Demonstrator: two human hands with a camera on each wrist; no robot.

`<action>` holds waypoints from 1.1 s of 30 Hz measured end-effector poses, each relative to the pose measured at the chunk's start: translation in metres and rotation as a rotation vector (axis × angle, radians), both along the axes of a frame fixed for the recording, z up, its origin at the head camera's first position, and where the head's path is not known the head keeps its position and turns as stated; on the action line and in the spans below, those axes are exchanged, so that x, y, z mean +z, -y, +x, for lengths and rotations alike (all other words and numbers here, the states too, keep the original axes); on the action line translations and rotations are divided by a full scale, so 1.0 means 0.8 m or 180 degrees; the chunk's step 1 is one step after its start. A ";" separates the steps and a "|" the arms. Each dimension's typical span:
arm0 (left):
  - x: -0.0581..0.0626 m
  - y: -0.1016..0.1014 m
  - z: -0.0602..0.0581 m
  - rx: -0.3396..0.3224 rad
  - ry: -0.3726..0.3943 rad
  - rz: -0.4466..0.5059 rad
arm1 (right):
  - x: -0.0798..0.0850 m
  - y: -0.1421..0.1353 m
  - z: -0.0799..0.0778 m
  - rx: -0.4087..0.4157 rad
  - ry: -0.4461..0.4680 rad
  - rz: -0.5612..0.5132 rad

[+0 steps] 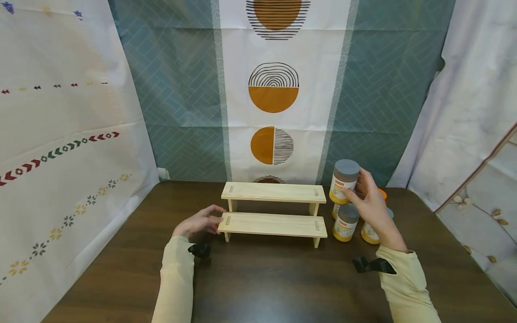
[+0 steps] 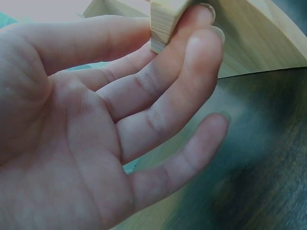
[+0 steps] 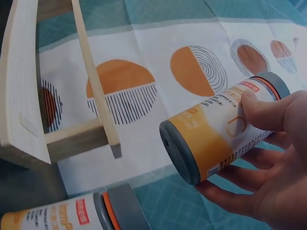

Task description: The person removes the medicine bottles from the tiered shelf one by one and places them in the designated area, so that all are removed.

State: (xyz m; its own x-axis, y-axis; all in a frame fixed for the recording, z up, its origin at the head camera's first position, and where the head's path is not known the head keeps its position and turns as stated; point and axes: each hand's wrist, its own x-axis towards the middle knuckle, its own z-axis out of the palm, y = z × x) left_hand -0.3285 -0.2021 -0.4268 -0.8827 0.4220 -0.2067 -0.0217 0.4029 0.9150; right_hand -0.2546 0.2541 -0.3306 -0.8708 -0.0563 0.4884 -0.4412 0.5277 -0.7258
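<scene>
My right hand [image 1: 372,207] grips a yellow-and-white supplement jar [image 1: 343,185] with a grey lid, held up above the other jars at the right. The right wrist view shows the thumb across the label of this jar [image 3: 218,129] and the fingers beneath it. At the left end of a two-step wooden shelf [image 1: 272,224], my left hand [image 1: 200,221] pinches the lower step's edge. In the left wrist view the thumb and fingertips meet the wooden end [image 2: 165,26], while the little finger [image 2: 192,153] stands apart.
Below the raised jar, another grey-lidded jar [image 1: 346,223] stands close to the shelf's right end. A further grey-lidded jar [image 1: 370,233] is beside it, partly behind my right hand, and an orange lid [image 1: 382,194] shows behind. A patterned cloth [image 1: 186,89] hangs behind the dark table [image 1: 258,287].
</scene>
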 end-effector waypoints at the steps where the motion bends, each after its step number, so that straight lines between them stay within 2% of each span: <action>1: 0.000 0.000 0.000 -0.0002 -0.0010 0.0003 | 0.001 -0.003 0.000 -0.0035 0.0006 0.0018; 7: 0.001 0.000 0.000 0.0060 0.0010 0.0021 | 0.006 -0.023 -0.001 -0.0249 0.0039 0.0046; 21: 0.002 0.003 -0.002 0.0020 0.0043 0.0053 | 0.001 -0.070 -0.001 -0.0509 -0.0304 -0.0183; 33: -0.003 0.004 -0.003 0.0048 0.0067 0.0071 | -0.006 -0.105 0.001 -0.0893 -0.0073 -0.0291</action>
State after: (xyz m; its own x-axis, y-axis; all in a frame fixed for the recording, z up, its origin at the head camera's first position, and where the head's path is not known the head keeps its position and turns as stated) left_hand -0.3308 -0.2050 -0.4296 -0.8846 0.4133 -0.2161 -0.0471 0.3818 0.9230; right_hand -0.2535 0.3378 -0.3357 -0.8347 0.2304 0.5002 -0.3042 0.5643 -0.7675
